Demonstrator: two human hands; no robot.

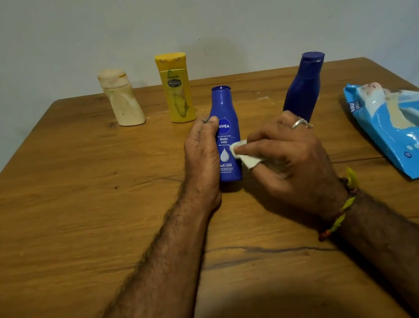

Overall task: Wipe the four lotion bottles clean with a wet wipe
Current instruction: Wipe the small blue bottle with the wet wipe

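Wooden counter [75, 204], set against a plain wall. Item one: blue Nivea bottle [225, 135], upright, near the middle of the counter, now under treatment. Left hand [202, 157] curls round its left side, thumb on the front near the logo, steadying it. Right hand [286, 156] pinches a folded white wet wipe [245, 155] between thumb and fingers and presses it against the bottle's lower right side; a ring on one finger, a thread band at the wrist. Item two: dark blue bottle [303, 89], upright, just behind the right hand, label not visible. Item three: yellow bottle [177, 90], upright, farther back, left of centre. Item four: cream bottle [122, 101], slanted in shape, at far left rear. Item five: blue wipes pack [398, 129], lying flat at the right edge, flap apparently open. Progress, as a judgement: wiping of the Nivea bottle is in hand; whether any other bottle is already clean cannot be told, though the cream one looks stained, so most work probably remains.
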